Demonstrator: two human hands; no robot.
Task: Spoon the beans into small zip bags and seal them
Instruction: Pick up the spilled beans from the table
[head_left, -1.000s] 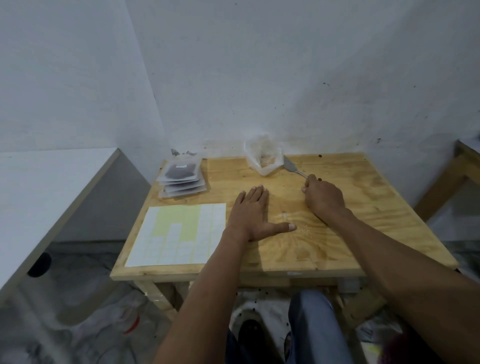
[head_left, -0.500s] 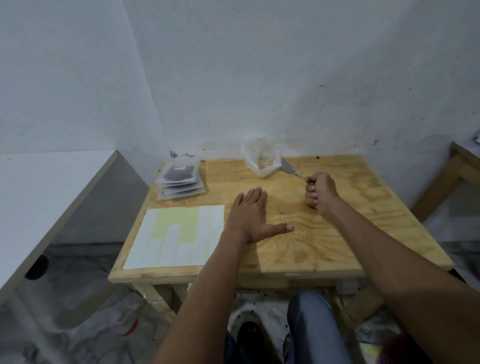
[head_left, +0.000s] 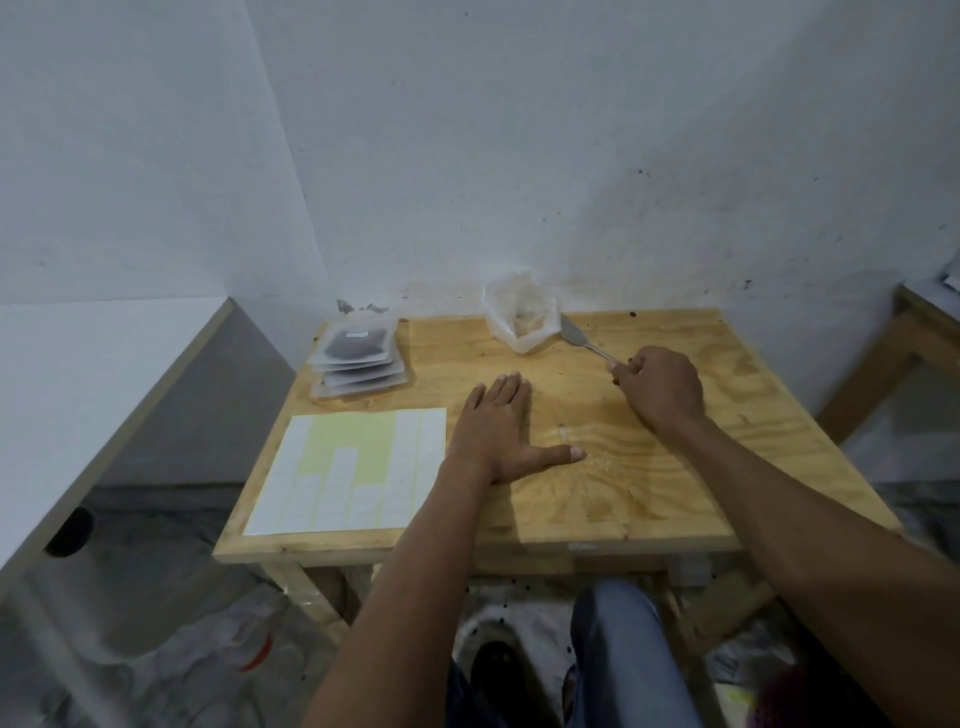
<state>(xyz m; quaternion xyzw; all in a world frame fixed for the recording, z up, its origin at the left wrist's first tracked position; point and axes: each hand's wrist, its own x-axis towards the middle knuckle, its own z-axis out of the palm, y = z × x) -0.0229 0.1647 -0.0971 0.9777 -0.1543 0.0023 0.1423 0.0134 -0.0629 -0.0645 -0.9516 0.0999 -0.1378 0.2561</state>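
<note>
On the far left corner of the wooden counter lies a stack of small zip bags, the top one showing dark beans inside; nearer the front edge lies a sheet of white labels; just right of it the left hand rests flat on the wood, fingers straight and thumb spread; at the back edge stands a crumpled clear plastic bag; beside it lies the bowl of a metal spoon, whose handle the right hand grips with curled fingers.
</note>
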